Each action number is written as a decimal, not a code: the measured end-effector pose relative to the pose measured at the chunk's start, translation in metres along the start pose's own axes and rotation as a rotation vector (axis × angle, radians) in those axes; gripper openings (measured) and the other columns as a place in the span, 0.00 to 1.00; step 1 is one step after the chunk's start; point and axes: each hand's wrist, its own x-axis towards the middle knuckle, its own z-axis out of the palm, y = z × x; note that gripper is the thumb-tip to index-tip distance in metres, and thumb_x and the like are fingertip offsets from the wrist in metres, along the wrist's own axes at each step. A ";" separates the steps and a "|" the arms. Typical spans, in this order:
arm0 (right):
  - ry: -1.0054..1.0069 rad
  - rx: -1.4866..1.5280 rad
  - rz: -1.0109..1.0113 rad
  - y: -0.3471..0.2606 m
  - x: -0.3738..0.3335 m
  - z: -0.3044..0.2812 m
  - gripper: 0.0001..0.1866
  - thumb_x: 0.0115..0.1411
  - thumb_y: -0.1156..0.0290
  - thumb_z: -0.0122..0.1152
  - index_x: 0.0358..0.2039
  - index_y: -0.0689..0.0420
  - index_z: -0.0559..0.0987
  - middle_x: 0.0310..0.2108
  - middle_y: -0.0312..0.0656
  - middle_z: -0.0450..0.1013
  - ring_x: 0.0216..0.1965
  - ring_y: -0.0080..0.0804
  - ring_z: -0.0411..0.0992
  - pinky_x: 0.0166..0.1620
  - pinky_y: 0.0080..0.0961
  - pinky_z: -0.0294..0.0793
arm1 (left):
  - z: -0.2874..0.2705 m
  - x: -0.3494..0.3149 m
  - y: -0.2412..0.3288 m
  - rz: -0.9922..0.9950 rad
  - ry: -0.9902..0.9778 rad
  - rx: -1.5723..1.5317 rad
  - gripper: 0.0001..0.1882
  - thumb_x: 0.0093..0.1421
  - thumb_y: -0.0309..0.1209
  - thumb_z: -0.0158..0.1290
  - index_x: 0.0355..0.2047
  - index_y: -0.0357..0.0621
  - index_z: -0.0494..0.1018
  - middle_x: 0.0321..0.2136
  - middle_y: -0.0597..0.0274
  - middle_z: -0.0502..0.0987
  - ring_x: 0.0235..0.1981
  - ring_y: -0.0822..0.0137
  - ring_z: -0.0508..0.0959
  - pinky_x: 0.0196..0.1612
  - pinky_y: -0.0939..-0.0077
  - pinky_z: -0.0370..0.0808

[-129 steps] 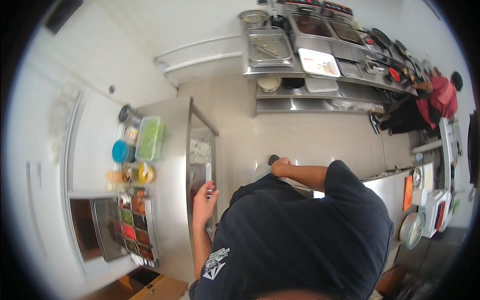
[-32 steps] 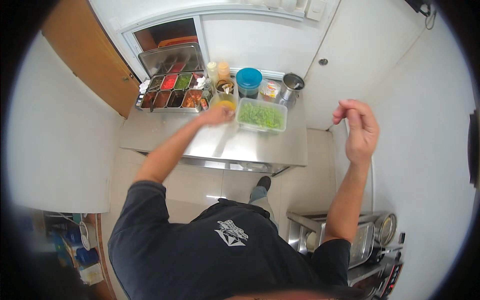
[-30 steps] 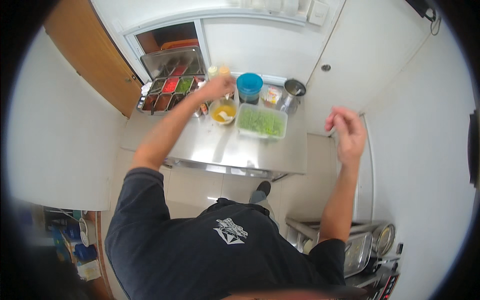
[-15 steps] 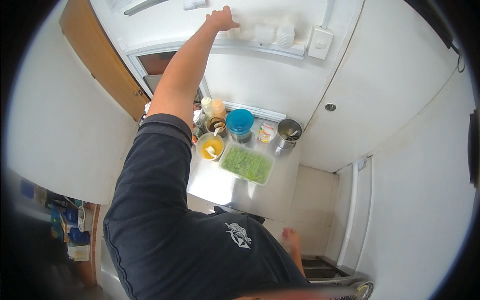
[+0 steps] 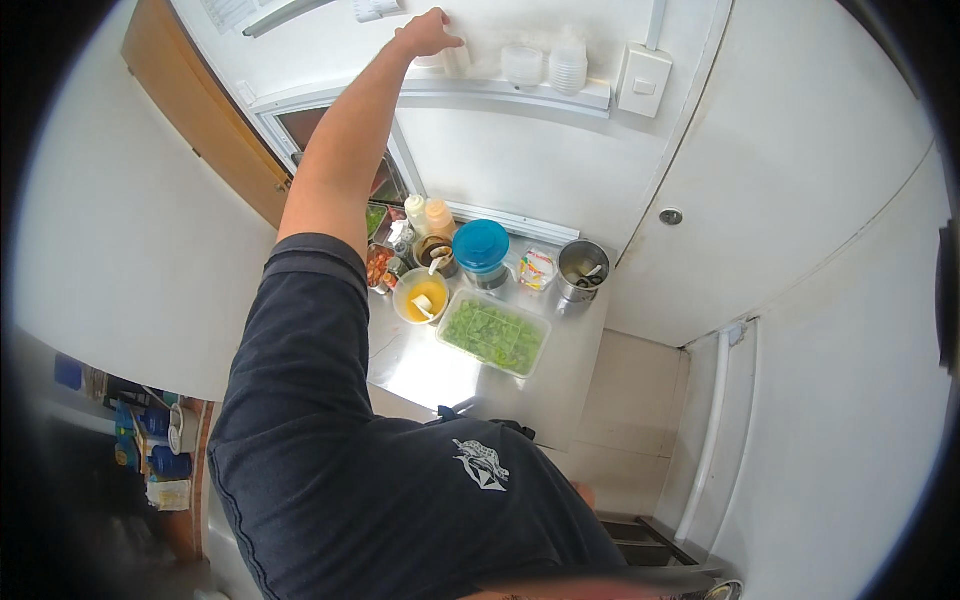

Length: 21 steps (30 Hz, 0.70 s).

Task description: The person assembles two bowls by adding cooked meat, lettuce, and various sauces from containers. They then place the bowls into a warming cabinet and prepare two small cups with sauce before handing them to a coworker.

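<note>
My left arm stretches up to the wall ledge, where my left hand [image 5: 430,35] has thumb and forefinger spread apart. Right beneath it stand translucent plastic containers [image 5: 457,60], partly covered by the hand; no firm hold on them shows. Farther right along the ledge are a clear plastic tub [image 5: 522,67] and a stack of clear cups [image 5: 568,68]. Only a sliver of my right hand [image 5: 584,493] shows past the dark shirt at lower right, its fingers hidden.
On the steel table [image 5: 415,365] are a tub of chopped greens [image 5: 493,333], a bowl of yellow liquid [image 5: 424,297], a blue-lidded container [image 5: 481,246], squeeze bottles [image 5: 437,215] and a metal pot [image 5: 583,268]. A light switch [image 5: 644,80] is beside the ledge.
My left hand has shifted slightly left along the ledge. My right hand has mostly slipped out of sight behind the shirt. A tray of red pieces now shows beside the left arm.
</note>
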 end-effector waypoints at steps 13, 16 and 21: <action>0.005 0.139 0.174 -0.023 -0.003 -0.007 0.16 0.66 0.68 0.43 0.46 0.59 0.77 0.33 0.43 0.73 0.30 0.31 0.73 0.33 0.30 0.76 | -0.001 -0.005 0.006 -0.038 -0.030 0.039 0.34 0.51 0.54 0.61 0.52 0.46 0.73 0.46 0.57 0.79 0.51 0.56 0.76 0.57 0.49 0.62; -0.004 0.152 0.206 -0.011 -0.004 0.000 0.16 0.65 0.68 0.43 0.46 0.59 0.77 0.32 0.43 0.73 0.30 0.30 0.73 0.33 0.29 0.75 | 0.002 -0.011 0.007 -0.033 -0.008 0.042 0.33 0.51 0.53 0.60 0.52 0.46 0.73 0.45 0.58 0.80 0.50 0.57 0.76 0.58 0.46 0.60; -0.023 0.048 0.051 0.015 0.005 0.011 0.16 0.65 0.68 0.43 0.45 0.59 0.78 0.33 0.43 0.74 0.30 0.31 0.73 0.35 0.29 0.75 | 0.001 -0.011 0.011 -0.047 0.037 0.064 0.36 0.49 0.56 0.60 0.53 0.48 0.73 0.47 0.58 0.79 0.52 0.57 0.76 0.57 0.48 0.61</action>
